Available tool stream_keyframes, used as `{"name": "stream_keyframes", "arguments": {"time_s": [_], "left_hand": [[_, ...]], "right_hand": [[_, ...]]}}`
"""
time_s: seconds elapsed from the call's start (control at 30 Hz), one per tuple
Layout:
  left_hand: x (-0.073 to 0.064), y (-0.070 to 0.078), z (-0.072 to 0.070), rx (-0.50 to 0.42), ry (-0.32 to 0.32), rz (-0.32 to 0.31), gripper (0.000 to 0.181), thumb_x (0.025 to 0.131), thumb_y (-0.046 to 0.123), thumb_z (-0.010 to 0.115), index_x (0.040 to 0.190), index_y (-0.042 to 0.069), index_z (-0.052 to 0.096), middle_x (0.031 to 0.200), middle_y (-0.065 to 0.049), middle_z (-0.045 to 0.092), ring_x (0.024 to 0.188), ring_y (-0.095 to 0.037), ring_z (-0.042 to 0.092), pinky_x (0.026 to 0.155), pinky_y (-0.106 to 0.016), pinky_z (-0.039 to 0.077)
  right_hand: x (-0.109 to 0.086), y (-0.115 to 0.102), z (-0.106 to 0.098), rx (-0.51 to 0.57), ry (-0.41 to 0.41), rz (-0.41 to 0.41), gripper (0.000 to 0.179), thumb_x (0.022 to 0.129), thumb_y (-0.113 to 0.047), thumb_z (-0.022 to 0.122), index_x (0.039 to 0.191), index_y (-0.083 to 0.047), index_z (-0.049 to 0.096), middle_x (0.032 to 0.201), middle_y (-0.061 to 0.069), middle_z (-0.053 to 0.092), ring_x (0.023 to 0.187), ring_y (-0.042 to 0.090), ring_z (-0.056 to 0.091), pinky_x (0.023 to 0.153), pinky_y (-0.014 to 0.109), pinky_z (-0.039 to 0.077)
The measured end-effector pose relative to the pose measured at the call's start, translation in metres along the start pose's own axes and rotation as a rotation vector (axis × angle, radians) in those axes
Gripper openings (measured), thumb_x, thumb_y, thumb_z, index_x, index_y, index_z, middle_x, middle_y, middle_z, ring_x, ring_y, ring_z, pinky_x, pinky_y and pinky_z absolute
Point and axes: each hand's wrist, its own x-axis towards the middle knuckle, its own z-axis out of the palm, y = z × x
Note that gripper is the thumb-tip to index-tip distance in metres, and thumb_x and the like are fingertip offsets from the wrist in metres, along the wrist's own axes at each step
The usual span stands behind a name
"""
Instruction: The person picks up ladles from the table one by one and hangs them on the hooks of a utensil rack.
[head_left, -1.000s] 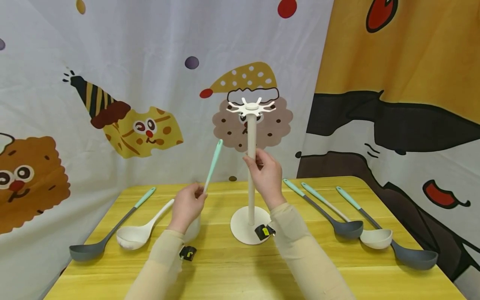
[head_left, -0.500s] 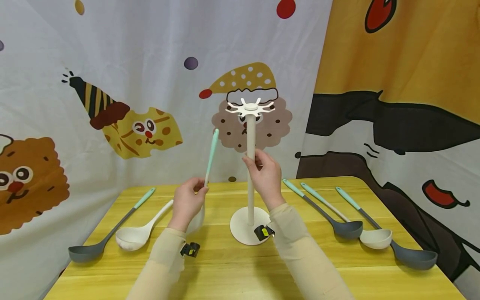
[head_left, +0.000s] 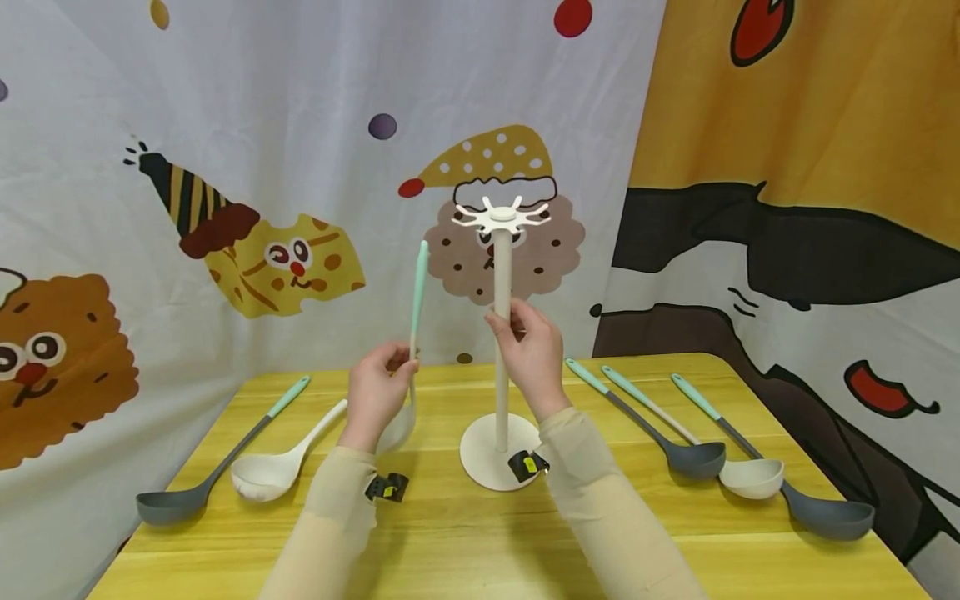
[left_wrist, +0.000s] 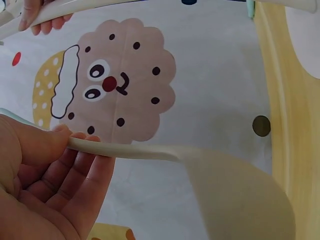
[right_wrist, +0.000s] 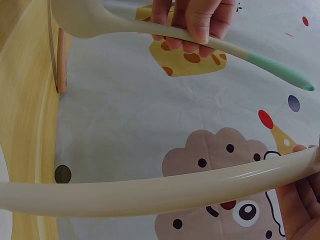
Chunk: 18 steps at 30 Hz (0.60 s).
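My left hand (head_left: 377, 392) pinches the pale shaft of a ladle (head_left: 419, 292) between thumb and fingers. This ladle stands nearly upright, mint handle end at the top, its cream bowl (left_wrist: 240, 195) hanging below the hand. My right hand (head_left: 531, 354) grips the post of a white utensil stand (head_left: 502, 267) about midway up. The stand has a round base (head_left: 480, 454) on the table and a top ring of hooks (head_left: 502, 218) with nothing hung on it. In the right wrist view the left hand's fingers (right_wrist: 200, 25) press round the ladle shaft, left of the post.
On the table's left lie a grey ladle (head_left: 180, 504) and a white ladle (head_left: 266, 475). Two grey ladles (head_left: 697, 458) (head_left: 832, 515) and a cream ladle (head_left: 753, 478) lie on the right. A patterned curtain (head_left: 300, 100) hangs behind the wooden table (head_left: 465, 550).
My left hand has lifted the ladle slightly and moved a little right, and the ladle has swung from leaning right to nearly upright. My right hand stays on the post.
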Motion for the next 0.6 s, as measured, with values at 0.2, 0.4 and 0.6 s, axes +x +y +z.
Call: {"name": "stream_keyframes", "arguments": {"time_s": [0.2, 0.4, 0.6], "left_hand": [[0.003, 0.007, 0.000, -0.038, 0.023, 0.006, 0.013, 0.093, 0.011, 0.070, 0.103, 0.004, 0.073, 0.092, -0.009, 0.070, 0.087, -0.024, 0.065, 0.077, -0.043, 0.054], [0.006, 0.013, -0.001, -0.085, 0.035, 0.016, 0.011, 0.092, 0.010, 0.070, 0.102, 0.006, 0.074, 0.091, -0.008, 0.071, 0.084, -0.023, 0.065, 0.076, -0.041, 0.055], [0.009, 0.017, 0.000, -0.123, 0.035, 0.024, 0.011, 0.092, 0.008, 0.070, 0.103, 0.006, 0.074, 0.092, -0.008, 0.072, 0.085, -0.022, 0.065, 0.077, -0.040, 0.055]], "right_hand": [[0.001, 0.000, 0.000, -0.004, -0.004, 0.006, 0.017, 0.095, -0.022, 0.069, 0.103, -0.007, 0.071, 0.084, 0.006, 0.065, 0.074, 0.020, 0.061, 0.066, 0.034, 0.054], [0.000, 0.000, -0.001, -0.004, -0.007, 0.007, 0.019, 0.095, -0.024, 0.068, 0.104, -0.007, 0.071, 0.085, 0.007, 0.065, 0.075, 0.021, 0.062, 0.067, 0.035, 0.054], [-0.001, -0.001, -0.001, -0.003, -0.005, 0.003, 0.018, 0.096, -0.024, 0.068, 0.102, -0.007, 0.071, 0.085, 0.007, 0.065, 0.075, 0.020, 0.062, 0.067, 0.035, 0.054]]}}
